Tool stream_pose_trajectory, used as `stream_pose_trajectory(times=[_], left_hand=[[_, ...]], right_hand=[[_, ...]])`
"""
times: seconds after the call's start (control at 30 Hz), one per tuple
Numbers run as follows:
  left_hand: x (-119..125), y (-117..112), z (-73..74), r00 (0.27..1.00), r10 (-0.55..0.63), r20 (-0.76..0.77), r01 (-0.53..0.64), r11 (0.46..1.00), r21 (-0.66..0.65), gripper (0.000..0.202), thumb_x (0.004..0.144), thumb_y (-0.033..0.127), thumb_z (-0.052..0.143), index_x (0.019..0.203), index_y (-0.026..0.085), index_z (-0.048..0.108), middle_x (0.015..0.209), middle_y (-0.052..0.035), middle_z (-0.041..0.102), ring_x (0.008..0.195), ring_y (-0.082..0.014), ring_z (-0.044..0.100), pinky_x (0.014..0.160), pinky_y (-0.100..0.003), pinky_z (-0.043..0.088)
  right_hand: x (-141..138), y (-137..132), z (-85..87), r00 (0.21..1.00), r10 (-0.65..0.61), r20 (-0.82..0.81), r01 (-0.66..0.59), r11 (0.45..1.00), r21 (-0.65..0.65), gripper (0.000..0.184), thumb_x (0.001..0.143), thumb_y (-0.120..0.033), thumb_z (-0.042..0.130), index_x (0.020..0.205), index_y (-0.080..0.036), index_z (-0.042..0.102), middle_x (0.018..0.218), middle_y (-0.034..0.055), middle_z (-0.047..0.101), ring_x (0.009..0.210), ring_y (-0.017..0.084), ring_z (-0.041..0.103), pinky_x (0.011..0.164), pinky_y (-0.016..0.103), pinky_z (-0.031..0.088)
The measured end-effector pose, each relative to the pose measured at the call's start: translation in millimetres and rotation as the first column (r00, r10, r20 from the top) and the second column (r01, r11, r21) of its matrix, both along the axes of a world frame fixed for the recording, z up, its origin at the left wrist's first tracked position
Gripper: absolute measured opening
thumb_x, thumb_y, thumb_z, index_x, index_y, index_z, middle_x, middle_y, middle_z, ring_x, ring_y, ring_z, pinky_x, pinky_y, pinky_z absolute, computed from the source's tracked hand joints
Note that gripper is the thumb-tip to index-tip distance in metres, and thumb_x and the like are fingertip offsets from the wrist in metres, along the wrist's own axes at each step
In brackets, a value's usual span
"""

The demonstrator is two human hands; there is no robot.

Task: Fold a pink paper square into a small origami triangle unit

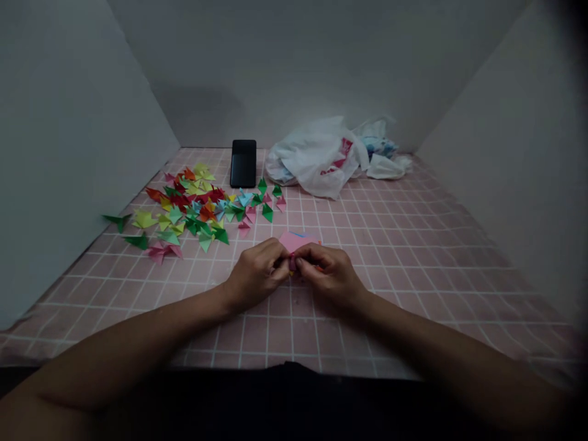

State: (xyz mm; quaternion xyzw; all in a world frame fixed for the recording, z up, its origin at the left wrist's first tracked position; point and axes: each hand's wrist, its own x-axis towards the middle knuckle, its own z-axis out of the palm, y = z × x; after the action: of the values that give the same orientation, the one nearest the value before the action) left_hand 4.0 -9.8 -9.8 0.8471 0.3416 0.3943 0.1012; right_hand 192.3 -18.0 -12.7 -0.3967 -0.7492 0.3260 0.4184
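A small dark-pink piece of paper [293, 262] sits at the near middle of the table, pinched between the fingertips of the left hand [260, 266] and the right hand [333, 272], both closed narrowly on it and nearly meeting; its exact shape is mostly hidden. The step in hand looks like pressing or shaping a fold, and the next move seems to call for a light, steady pinch with the edges kept aligned. Just beyond the fingers lies pink paper [296, 239]; farther off to the left spread many folded paper shapes [206, 212], with a dark phone [243, 164] and a white plastic bag [312, 156] behind, all on a checked pink cloth [413, 245]
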Motion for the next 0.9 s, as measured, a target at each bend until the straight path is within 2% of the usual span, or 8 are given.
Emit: stream_pose_trajectory(times=[0.17, 0.33, 0.47, 0.7, 0.9], left_hand=[[-2, 2, 4.0, 0.999, -0.006, 0.035, 0.006, 1.000, -0.001, 0.014, 0.087, 0.006, 0.055, 0.077, 0.016, 0.057, 0.071, -0.0012, 0.061, 0.064, -0.0129, 0.058, 0.059, -0.024, 0.044], [-5, 5, 6.0, 0.998, 0.019, 0.066, -0.020, 1.000, 0.014, 0.014, 0.089, 0.009, 0.054, 0.079, 0.017, 0.058, 0.073, -0.0017, 0.061, 0.067, -0.0134, 0.059, 0.061, -0.024, 0.046], [-8, 7, 7.1, 0.996, 0.032, 0.085, -0.033, 0.999, 0.018, 0.014, 0.089, 0.009, 0.055, 0.078, 0.017, 0.058, 0.072, -0.0005, 0.060, 0.066, -0.0128, 0.058, 0.061, -0.023, 0.045], [-9, 12, 10.5, 0.982, 0.025, 0.187, -0.023, 1.000, -0.010, 0.014, 0.085, 0.007, 0.056, 0.075, 0.017, 0.059, 0.069, 0.0017, 0.059, 0.062, -0.0114, 0.056, 0.059, -0.022, 0.042], [-12, 15, 16.1, 0.968, 0.034, 0.248, -0.035, 0.999, -0.002, 0.014, 0.084, 0.007, 0.057, 0.074, 0.017, 0.059, 0.067, 0.0025, 0.060, 0.061, -0.0106, 0.055, 0.059, -0.021, 0.041]], right_hand=[[-3, -1, 6.0, 1.000, 0.007, -0.004, -0.007, 1.000, 0.017, 0.014, 0.089, -0.014, 0.055, 0.081, -0.019, 0.065, 0.070, -0.0004, 0.068, 0.063, 0.012, 0.064, 0.062, 0.023, 0.048], [-8, -2, 21.1, 1.000, 0.020, -0.002, -0.020, 1.000, 0.001, 0.013, 0.094, -0.022, 0.057, 0.085, -0.019, 0.066, 0.071, 0.0007, 0.070, 0.063, 0.013, 0.068, 0.063, 0.023, 0.051], [-12, 1, 33.0, 0.999, 0.019, 0.047, -0.020, 1.000, 0.021, 0.012, 0.092, -0.020, 0.058, 0.083, -0.019, 0.066, 0.071, 0.0005, 0.071, 0.064, 0.013, 0.067, 0.063, 0.023, 0.049], [-15, 9, 43.8, 0.998, 0.067, -0.014, -0.069, 0.981, -0.179, 0.015, 0.090, -0.027, 0.059, 0.081, -0.018, 0.065, 0.067, 0.0000, 0.069, 0.060, 0.013, 0.066, 0.059, 0.024, 0.052], [-18, 17, 54.6, 0.992, 0.123, -0.026, -0.126, 0.975, -0.185, 0.015, 0.087, -0.027, 0.059, 0.076, -0.017, 0.064, 0.067, 0.0001, 0.067, 0.061, 0.013, 0.066, 0.061, 0.025, 0.053]])
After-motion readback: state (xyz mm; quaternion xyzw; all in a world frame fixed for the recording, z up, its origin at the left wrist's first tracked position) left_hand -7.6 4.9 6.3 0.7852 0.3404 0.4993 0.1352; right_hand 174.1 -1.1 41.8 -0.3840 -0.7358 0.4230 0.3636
